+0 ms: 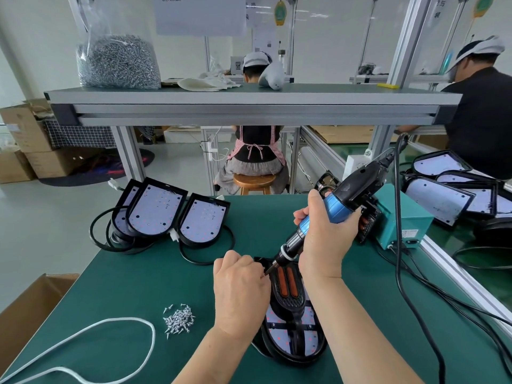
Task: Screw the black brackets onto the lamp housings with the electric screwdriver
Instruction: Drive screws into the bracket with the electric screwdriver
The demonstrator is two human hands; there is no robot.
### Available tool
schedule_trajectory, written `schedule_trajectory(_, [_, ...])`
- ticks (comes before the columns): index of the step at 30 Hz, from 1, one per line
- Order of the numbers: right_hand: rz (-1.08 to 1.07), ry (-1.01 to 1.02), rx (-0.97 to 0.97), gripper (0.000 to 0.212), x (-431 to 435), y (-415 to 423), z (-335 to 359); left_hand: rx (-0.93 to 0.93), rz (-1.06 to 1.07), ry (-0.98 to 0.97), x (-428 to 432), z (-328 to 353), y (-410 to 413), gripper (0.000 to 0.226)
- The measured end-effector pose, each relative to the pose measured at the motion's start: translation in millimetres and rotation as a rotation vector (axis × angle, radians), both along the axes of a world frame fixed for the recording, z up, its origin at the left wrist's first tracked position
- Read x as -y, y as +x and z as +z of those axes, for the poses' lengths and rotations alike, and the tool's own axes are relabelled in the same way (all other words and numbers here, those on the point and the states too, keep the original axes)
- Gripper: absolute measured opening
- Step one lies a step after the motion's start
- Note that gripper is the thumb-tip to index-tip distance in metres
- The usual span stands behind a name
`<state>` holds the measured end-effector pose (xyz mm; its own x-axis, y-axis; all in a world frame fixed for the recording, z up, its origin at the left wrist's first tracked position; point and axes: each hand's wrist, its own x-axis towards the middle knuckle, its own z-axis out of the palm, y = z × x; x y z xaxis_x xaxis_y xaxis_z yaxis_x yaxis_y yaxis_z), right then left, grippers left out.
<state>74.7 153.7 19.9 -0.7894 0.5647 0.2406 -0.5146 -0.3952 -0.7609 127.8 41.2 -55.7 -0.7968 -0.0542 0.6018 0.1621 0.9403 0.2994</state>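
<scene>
Right hand [324,234] raised, fingers wrapped round the electric screwdriver [357,187]; left hand [241,286] lower, knuckles up, fingers curled.

Quick tally: three lamp housings [155,212] bunched mid-left on the counter [138,286], plus one more housing [293,336] at lower centre with one black bracket [288,289] on it. The stack of housings [440,200] at the right edge is at least three, can't split it exactly. One electric screwdriver [346,200], two grips: left grip [241,289], right grip [327,236]. One loose screw pile [178,321], one bag of screws [119,62] upper left. One teal box [401,220], one white cord [110,325], one wooden stool [255,182], and two other people: one person [257,151] top centre, another person [482,112] upper right.
</scene>
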Motion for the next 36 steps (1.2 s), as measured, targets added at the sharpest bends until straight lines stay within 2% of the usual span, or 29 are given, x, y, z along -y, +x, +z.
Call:
schedule_trajectory(3, [0.001,-0.009,-0.005,0.051,-2,-4,1,0.042,0.038,0.071,2,-5,0,0.027])
schedule_trajectory(5, [0.004,-0.003,-0.005,0.051,-4,-9,2,0.212,0.077,0.197,4,-9,-2,0.047])
schedule_trajectory(8, [0.008,0.024,0.001,0.036,-4,-18,3,0.489,0.05,0.488,4,-12,-8,0.068])
schedule_trajectory(12, [0.019,0.089,0.016,0.03,1,-29,3,0.659,0.049,0.604,2,-17,-15,0.059])
schedule_trajectory(15, [0.036,0.135,0.032,0.028,5,-36,-1,0.671,0.068,0.615,3,-20,-15,0.051])
schedule_trajectory(23, [0.058,0.182,0.051,0.025,14,-44,-15,0.686,0.07,0.634,3,-22,-12,0.052])
schedule_trajectory(30, [0.066,0.214,0.061,0.028,13,-44,-17,0.683,0.044,0.652,2,-19,-11,0.043])
schedule_trajectory(36, [0.077,0.226,0.055,0.028,15,-43,-16,0.703,0.037,0.652,2,-15,-10,0.049])
